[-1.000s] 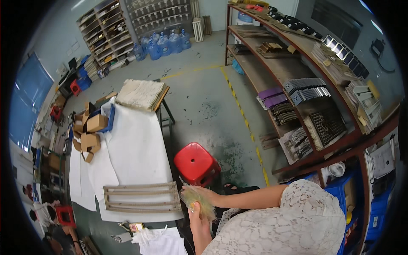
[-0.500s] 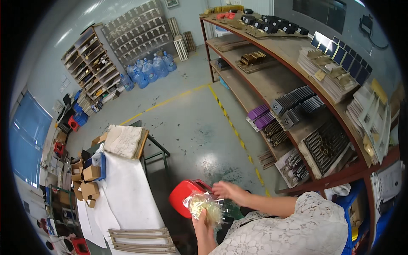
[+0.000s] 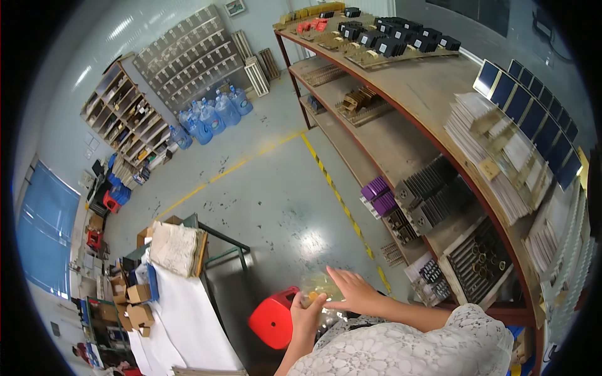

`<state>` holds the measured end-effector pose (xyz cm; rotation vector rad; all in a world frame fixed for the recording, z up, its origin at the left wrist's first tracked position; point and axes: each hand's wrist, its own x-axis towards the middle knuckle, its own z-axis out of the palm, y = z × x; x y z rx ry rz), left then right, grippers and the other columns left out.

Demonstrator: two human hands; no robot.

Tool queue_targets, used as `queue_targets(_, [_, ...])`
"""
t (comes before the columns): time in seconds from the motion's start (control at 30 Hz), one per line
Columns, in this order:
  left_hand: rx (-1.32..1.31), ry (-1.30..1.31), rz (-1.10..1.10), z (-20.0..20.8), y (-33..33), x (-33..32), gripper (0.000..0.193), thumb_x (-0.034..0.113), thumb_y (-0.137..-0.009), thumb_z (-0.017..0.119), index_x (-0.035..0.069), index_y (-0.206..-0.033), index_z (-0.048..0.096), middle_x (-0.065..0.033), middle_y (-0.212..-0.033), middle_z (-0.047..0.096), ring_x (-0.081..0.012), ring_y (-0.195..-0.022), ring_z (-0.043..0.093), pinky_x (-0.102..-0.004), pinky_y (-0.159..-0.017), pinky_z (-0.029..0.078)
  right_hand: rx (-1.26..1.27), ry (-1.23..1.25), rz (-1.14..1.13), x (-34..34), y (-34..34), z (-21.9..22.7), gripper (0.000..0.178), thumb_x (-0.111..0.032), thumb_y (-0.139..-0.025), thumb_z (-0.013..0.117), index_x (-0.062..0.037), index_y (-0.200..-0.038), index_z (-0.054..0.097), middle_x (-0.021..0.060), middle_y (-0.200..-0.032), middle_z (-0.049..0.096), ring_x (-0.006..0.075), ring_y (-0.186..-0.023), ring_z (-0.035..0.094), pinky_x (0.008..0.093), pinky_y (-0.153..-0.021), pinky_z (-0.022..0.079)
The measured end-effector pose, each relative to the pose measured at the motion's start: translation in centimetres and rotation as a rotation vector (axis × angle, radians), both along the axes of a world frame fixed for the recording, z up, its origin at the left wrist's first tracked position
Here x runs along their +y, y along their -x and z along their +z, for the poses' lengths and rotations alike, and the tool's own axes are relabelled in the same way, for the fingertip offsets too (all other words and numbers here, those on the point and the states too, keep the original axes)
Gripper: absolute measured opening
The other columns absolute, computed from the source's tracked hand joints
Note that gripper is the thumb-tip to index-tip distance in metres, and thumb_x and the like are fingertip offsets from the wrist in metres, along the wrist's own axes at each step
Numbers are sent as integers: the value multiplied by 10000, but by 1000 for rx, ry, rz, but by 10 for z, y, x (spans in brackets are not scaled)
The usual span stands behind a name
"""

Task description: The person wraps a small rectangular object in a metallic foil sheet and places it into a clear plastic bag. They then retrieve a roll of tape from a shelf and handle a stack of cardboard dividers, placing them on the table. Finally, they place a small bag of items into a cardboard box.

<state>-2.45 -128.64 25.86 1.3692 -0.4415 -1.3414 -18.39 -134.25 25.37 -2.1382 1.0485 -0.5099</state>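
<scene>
My left hand (image 3: 307, 315) is up in front of my chest, its grip closed around the lower edge of a clear plastic bag (image 3: 318, 289) with small yellowish pieces inside; what the pieces are is too blurred to tell. The bag sits low in the view, at about 6 o'clock, just above my white lace sleeve (image 3: 401, 348).

My right hand (image 3: 351, 291) lies flat against the bag's right side, at 3 o'clock from the left hand, fingers (image 3: 331, 274) spread and straight, grip apart, touching the plastic but not clamped on it.

Red plastic stool (image 3: 274, 319) stands on the floor just at 9 o'clock of my left hand, below the bag. Bench (image 3: 188, 313) with a white cover runs off at 8 o'clock, carrying small cardboard boxes (image 3: 139, 301) and a stack of pale sheets (image 3: 174, 248) on its far end.

Long wooden shelving (image 3: 401, 135) sweeps from 12 to 4 o'clock, loaded with dark finned metal parts (image 3: 433, 191) and purple blocks (image 3: 379, 195). Blue water jugs (image 3: 210, 116) are grouped on the floor at 11 o'clock, well apart from me.
</scene>
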Motion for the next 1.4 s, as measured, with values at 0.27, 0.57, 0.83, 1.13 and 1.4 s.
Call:
queue_targets(0.27, [-221,46,-291,-11,-68,-110,375,73,-760,736,2,-1072,541,-81,-950,630,-136,-851,614,-258,-723,499,-402,-857,-64,-96,-51,-19,506,-358,-830,681,9,-1154,552,40,-984,616,120,-875,561,270,-748,454])
queue_targets(0.57, [-22,-15,-355,2,-200,-272,394,136,-773,743,8,-1083,535,-89,-975,630,-130,-857,603,-253,-742,492,-447,-1006,-78,-255,-171,0,458,-300,-875,643,-11,-1212,528,29,-1079,597,100,-965,536,260,-796,463])
queue_targets(0.83, [93,50,-74,-1,-276,-392,344,83,-783,722,16,-1070,543,-42,-907,622,-95,-758,583,-218,-621,447,-867,-800,-623,-443,-158,-32,791,-243,-862,638,-79,-1440,124,177,-1080,593,246,-884,631,354,-737,523])
queue_targets(1.13, [137,-154,322,-50,-406,-477,435,74,-814,688,-8,-1195,494,-96,-1106,606,-186,-1001,592,-319,-853,472,-1273,-388,-1098,-724,-37,-125,286,-226,-905,549,-44,-1125,526,167,-1076,596,151,-961,581,273,-739,491])
queue_targets(1.4, [115,-51,639,-36,-429,-596,383,132,-808,708,7,-1119,522,-71,-1015,618,-132,-914,597,-274,-794,479,-363,-1111,-136,-787,-395,-88,325,-271,-924,532,-50,-1163,541,97,-1013,632,169,-856,607,297,-729,495])
